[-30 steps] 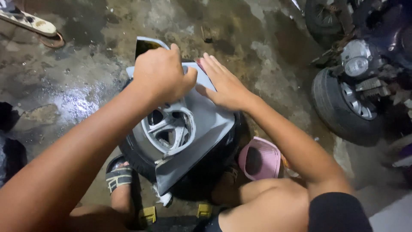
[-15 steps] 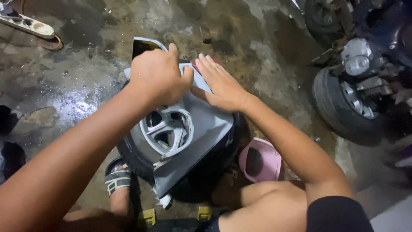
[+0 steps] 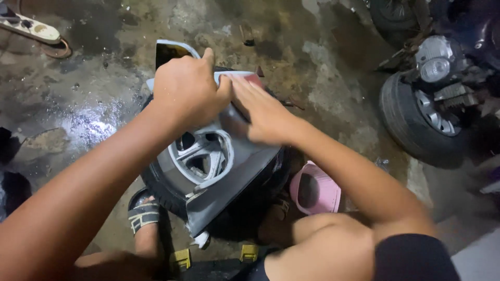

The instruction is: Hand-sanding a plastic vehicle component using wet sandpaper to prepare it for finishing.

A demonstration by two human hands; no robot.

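Observation:
A grey plastic body panel (image 3: 245, 161) with a spoked cut-out leans on a black tyre (image 3: 161, 190) between my knees. My left hand (image 3: 185, 91) is closed over the panel's top edge, beside a dark tinted piece (image 3: 169, 51). My right hand (image 3: 260, 112) lies flat on the panel's upper face with the fingers together, and it is blurred. A reddish-brown strip (image 3: 253, 79) shows at its fingertips. I cannot tell whether that strip is under the hand.
A pink plastic scoop (image 3: 315, 190) lies on the stained concrete floor by my right knee. My left foot wears a sandal (image 3: 141, 213). A motorcycle with its front wheel (image 3: 416, 119) stands at the right. A slipper (image 3: 34, 28) lies far left.
My right hand has slid left along the panel's top towards my left hand. The left hand keeps its grip on the panel.

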